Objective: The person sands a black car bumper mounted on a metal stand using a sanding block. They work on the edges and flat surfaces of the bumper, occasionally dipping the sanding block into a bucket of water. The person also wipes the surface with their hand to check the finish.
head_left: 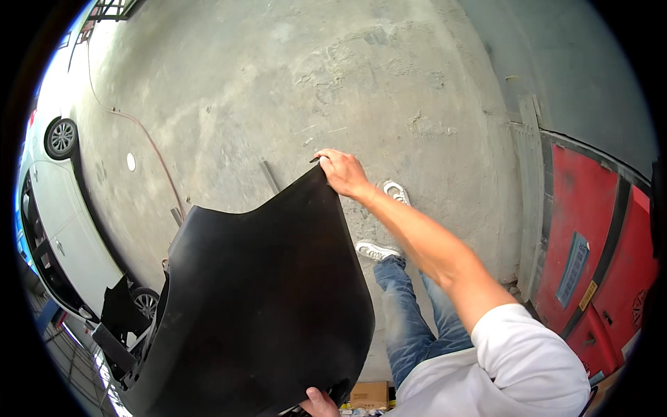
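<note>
A large matt black curved panel [257,299] fills the lower middle of the head view. My right hand [340,172] is closed on its upper right corner, with my arm stretched out from the lower right. My left hand [321,403] grips the panel's lower edge near the bottom of the view; part of it is cut off. Black jagged plastic pieces [121,316] show at the panel's left side. My legs and shoes [375,250] are to the right of the panel.
A pale car [59,229] stands along the left. A hose [142,132] and metal bars [271,174] lie on the concrete floor [347,83]. Red panels [577,208] and grey strips [529,174] stand at the right wall. A cardboard box [368,395] is at the bottom.
</note>
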### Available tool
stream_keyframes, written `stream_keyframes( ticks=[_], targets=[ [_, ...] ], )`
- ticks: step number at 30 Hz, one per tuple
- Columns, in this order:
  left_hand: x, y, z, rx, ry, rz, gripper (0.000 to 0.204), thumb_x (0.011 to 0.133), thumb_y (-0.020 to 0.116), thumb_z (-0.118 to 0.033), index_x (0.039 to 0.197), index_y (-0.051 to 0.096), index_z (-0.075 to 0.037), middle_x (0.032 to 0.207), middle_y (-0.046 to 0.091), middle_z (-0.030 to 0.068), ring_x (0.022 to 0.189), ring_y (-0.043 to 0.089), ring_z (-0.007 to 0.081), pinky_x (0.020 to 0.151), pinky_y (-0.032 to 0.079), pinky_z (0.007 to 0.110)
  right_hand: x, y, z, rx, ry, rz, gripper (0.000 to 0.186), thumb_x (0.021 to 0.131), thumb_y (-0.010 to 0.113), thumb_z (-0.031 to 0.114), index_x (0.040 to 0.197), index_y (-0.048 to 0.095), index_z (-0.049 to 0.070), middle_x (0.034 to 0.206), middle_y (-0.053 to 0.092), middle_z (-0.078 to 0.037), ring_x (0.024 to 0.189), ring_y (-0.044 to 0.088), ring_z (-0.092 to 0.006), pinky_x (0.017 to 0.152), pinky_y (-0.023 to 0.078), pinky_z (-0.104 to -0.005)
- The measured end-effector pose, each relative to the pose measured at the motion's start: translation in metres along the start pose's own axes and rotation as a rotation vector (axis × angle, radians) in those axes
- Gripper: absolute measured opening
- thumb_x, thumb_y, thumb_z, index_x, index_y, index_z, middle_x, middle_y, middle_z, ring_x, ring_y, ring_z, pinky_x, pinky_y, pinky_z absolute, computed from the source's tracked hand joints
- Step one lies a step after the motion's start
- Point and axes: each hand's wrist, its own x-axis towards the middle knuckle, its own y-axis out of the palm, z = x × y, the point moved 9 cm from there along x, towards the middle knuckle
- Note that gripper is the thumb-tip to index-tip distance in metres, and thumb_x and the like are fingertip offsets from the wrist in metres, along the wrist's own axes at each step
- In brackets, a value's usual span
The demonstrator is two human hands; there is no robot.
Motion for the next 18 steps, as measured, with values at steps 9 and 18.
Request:
stream_keyframes(
  ticks=[9, 18],
  targets=[
    [-0.007, -0.018, 0.048, -0.008, -0.19, -0.082, 0.073, 0.103, 0.057, -0.054, 0.127, 0.051, 0.015, 0.126, 0.061, 0.0165, 0.105, 0.058, 0.0238, 0.095, 0.049, 0.04, -0.158, -0.001, 0.171, 0.097, -0.297, -0.011, 0.071, 0.101, 0.058, 0.03, 0.158, 0.031, -0.003, 0.166, 0.029, -0.023, 0.156, 0.024, -0.0386, 0.126, 0.022, -0.0506],
    [0.013, -0.008, 0.015, -0.324, -0.004, 0.044, 0.092, 0.098, 0.062, -0.059, 0.156, 0.024, 0.002, 0.156, 0.038, 0.0185, 0.139, 0.045, 0.0311, 0.116, 0.037, 0.046, -0.05, -0.007, 0.073, 0.014, -0.231, -0.117, 0.05, 0.107, 0.047, 0.033, 0.144, 0.056, 0.002, 0.153, 0.051, -0.02, 0.148, 0.04, -0.0353, 0.123, 0.031, -0.0459]
  ],
)
